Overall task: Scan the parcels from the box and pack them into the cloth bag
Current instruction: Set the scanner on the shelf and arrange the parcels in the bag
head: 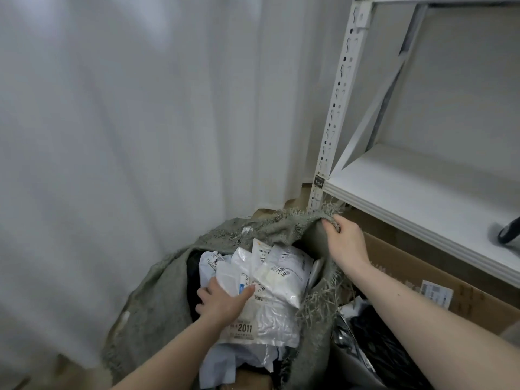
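Observation:
A grey-green cloth bag [157, 294] with frayed edges stands open at the bottom middle. Several white plastic parcels [281, 274] with printed labels lie piled inside it. My left hand [222, 302] rests inside the bag, fingers spread and pressing on the white parcels. My right hand [344, 237] grips the bag's far rim and holds it up. A brown cardboard box [399, 266] stands to the right under the shelf, with dark and silver parcels [374, 342] in it.
A white metal shelf rack [422, 187] stands at the right, with a dark object [508, 235] on its board near the right edge. A white curtain [126, 122] hangs behind and left of the bag.

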